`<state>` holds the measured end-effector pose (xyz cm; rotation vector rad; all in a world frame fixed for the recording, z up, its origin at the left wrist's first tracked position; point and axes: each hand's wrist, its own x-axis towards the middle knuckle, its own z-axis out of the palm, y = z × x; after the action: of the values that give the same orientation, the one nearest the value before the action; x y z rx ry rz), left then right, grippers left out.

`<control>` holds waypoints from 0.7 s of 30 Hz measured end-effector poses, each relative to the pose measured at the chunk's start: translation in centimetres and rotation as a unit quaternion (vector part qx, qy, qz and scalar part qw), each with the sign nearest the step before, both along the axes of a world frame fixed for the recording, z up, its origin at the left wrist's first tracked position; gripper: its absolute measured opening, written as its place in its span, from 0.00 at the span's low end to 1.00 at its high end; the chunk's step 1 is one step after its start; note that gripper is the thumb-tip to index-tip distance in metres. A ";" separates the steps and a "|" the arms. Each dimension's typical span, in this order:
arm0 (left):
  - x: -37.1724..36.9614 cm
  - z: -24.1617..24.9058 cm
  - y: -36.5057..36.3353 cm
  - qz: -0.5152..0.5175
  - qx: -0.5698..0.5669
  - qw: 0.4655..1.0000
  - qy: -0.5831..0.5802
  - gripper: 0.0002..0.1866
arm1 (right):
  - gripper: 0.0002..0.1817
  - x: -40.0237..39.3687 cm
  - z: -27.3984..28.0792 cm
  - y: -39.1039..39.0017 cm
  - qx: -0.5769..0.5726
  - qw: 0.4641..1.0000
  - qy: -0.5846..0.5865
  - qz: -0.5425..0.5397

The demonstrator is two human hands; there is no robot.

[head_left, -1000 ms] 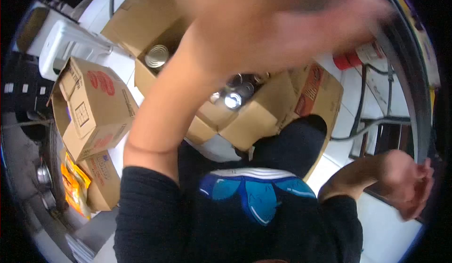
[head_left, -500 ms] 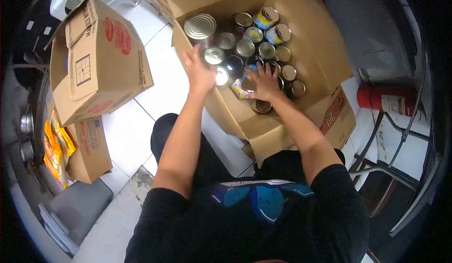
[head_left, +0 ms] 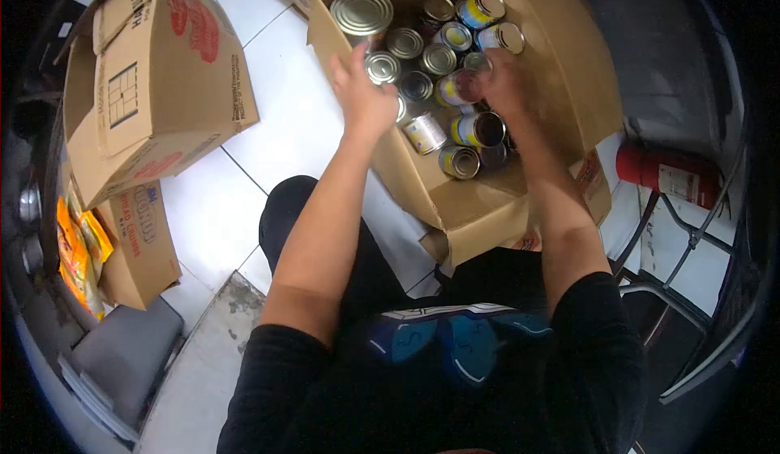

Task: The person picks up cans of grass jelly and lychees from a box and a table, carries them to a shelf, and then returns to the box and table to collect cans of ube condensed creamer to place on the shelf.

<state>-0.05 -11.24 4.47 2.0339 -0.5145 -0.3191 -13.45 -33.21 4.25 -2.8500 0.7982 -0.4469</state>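
An open cardboard box (head_left: pixel 569 72) in front of me holds several metal cans, some upright and some tilted. My left hand (head_left: pixel 363 97) is at the box's left side, fingers spread against a small silver-topped can (head_left: pixel 382 68). A large can (head_left: pixel 361 12) stands just beyond it. My right hand (head_left: pixel 508 84), blurred, is inside the box with its fingers curled at a tilted yellow-labelled can (head_left: pixel 457 88). Below that hand, a dark-ended can with a yellow-and-blue label (head_left: pixel 479 129) leans over. A pale-labelled can (head_left: pixel 425 133) lies on its side nearby.
To the left, another open cardboard box (head_left: pixel 187 88) sits above a smaller carton (head_left: pixel 140 243) and orange-yellow packets (head_left: pixel 81 251). A red cylinder (head_left: pixel 668 174) and a metal-framed stand (head_left: pixel 691 239) are on the right. White floor tiles (head_left: pixel 280 105) show between the boxes.
My right hand has moved up and right from the near cans to the tilted yellow-labelled can. Several near cans have shifted. My left hand stays at the box's left side. The view has shifted slightly.
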 end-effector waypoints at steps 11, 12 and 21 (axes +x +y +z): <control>0.4 -0.3 0.6 -0.023 -0.013 1.000 0.010 0.38 | 0.25 7.7 -6.3 4.4 -0.053 0.913 0.351 0.201; 0.6 -0.2 0.6 -0.028 -0.018 0.999 0.010 0.38 | 0.28 7.4 -4.8 3.0 0.018 0.911 0.356 0.209; 0.5 -0.6 0.1 -0.017 -0.030 0.999 -0.010 0.40 | 0.39 5.3 -3.1 3.2 -0.013 0.922 0.325 0.208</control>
<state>0.48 -11.12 3.87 1.9738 -0.5651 -0.3019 -8.14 -30.01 1.12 -3.0790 0.2204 0.5756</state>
